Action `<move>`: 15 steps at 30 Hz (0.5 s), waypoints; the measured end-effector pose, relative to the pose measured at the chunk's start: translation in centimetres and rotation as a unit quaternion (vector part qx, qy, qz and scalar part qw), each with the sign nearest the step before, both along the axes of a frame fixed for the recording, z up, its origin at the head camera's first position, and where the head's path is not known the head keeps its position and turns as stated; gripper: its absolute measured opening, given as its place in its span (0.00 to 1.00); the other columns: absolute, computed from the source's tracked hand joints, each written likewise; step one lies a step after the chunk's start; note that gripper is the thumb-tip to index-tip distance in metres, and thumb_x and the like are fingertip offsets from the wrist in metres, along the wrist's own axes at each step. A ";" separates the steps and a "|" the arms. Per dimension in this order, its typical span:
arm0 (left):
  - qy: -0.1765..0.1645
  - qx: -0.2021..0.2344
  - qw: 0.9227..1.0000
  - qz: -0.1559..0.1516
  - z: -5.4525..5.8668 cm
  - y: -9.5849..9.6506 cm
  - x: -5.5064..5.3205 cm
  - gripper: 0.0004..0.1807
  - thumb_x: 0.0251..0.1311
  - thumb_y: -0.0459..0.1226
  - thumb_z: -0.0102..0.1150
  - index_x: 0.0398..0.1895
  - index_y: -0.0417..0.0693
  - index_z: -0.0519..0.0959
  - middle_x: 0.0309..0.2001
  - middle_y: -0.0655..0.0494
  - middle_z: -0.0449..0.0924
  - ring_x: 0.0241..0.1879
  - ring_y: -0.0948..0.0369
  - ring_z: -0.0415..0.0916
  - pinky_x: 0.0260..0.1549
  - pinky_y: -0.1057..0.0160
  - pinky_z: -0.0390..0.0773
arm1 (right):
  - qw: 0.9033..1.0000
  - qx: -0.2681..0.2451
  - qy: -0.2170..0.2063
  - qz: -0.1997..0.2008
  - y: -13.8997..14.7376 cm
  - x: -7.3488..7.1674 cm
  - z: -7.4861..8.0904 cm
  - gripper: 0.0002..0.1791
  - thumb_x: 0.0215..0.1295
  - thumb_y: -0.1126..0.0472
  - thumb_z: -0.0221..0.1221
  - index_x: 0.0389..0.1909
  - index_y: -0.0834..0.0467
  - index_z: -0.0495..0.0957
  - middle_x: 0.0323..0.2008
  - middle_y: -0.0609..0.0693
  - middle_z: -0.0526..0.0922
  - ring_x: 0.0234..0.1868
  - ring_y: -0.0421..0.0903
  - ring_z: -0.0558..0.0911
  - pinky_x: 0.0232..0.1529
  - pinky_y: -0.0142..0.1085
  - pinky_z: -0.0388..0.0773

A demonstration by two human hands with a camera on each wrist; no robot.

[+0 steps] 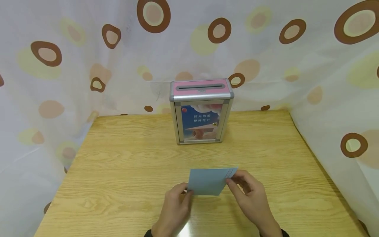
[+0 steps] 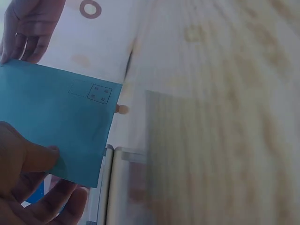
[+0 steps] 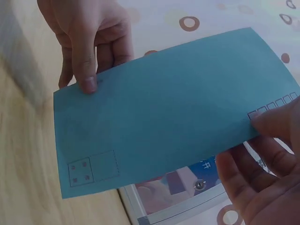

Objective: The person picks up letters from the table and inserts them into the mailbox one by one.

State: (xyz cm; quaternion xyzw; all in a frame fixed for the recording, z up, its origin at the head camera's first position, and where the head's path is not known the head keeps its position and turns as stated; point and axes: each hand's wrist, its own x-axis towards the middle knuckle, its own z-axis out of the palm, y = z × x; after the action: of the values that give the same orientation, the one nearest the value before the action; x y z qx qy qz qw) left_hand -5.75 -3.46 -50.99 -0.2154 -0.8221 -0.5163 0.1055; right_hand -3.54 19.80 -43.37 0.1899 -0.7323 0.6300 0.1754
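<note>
A light blue envelope is held up over the table between both hands. In the head view my left hand pinches its left end, thumb on the near face. My right hand pinches the right end by the printed row of postcode boxes. From the right wrist view, the envelope has a printed stamp square at one corner. Beyond the hands stands a metal-framed mailbox with a pink top and a slot in it. Its front door carries a picture, white lettering and a lock.
The mailbox stands upright near the back edge of a wood-grain table. A white cloth with brown, yellow and peach rounded spots hangs behind the table and along both sides.
</note>
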 end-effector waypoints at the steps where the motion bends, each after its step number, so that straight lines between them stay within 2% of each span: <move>1: 0.008 0.000 1.000 0.001 0.1 -0.1 -0.2 0.15 0.54 0.23 0.63 0.41 0.48 0.82 0.40 0.58 0.86 0.38 0.65 0.81 0.37 0.62 0.84 | 1.000 -0.002 0.014 0.009 0.1 -0.2 0.2 0.18 0.58 0.86 0.54 0.46 0.69 0.76 0.41 0.59 0.81 0.44 0.46 0.81 0.48 0.29 0.79; 4: 0.033 0.003 0.999 -0.004 0.6 -0.5 -1.0 0.16 0.53 0.21 0.63 0.41 0.46 0.81 0.40 0.55 0.86 0.38 0.64 0.82 0.38 0.63 0.84 | 0.998 -0.001 0.049 0.029 0.2 -0.7 1.0 0.18 0.57 0.87 0.54 0.45 0.70 0.76 0.39 0.61 0.81 0.43 0.47 0.81 0.49 0.30 0.80; 7: 0.065 0.001 0.998 0.000 1.4 -0.9 -2.1 0.15 0.52 0.20 0.64 0.41 0.43 0.81 0.41 0.51 0.86 0.39 0.62 0.82 0.39 0.64 0.84 | 0.998 0.010 0.062 0.028 0.4 -1.5 1.9 0.17 0.56 0.86 0.55 0.45 0.68 0.77 0.37 0.62 0.82 0.42 0.46 0.82 0.49 0.30 0.80; 10: 0.103 -0.004 0.995 0.008 2.6 -1.3 -3.5 0.14 0.52 0.20 0.65 0.41 0.41 0.81 0.41 0.49 0.86 0.40 0.60 0.82 0.39 0.63 0.84 | 0.997 0.021 0.073 0.025 0.6 -2.4 2.8 0.18 0.56 0.86 0.55 0.45 0.68 0.78 0.37 0.63 0.82 0.43 0.46 0.82 0.48 0.30 0.80; 15: 0.145 -0.008 0.989 0.014 4.9 -1.4 -5.7 0.14 0.53 0.21 0.65 0.42 0.42 0.81 0.40 0.49 0.86 0.40 0.60 0.82 0.38 0.62 0.84 | 0.993 0.035 0.115 0.013 0.8 -4.2 4.5 0.20 0.52 0.88 0.56 0.44 0.68 0.79 0.38 0.62 0.83 0.42 0.46 0.83 0.46 0.30 0.81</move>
State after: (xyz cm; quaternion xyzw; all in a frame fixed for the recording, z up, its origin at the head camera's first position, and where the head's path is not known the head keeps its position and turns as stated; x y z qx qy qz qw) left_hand -11.47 -4.81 -46.11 -0.2773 -0.8050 -0.4716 0.2294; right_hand -7.71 20.60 -38.83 0.2770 -0.7259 0.5805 0.2437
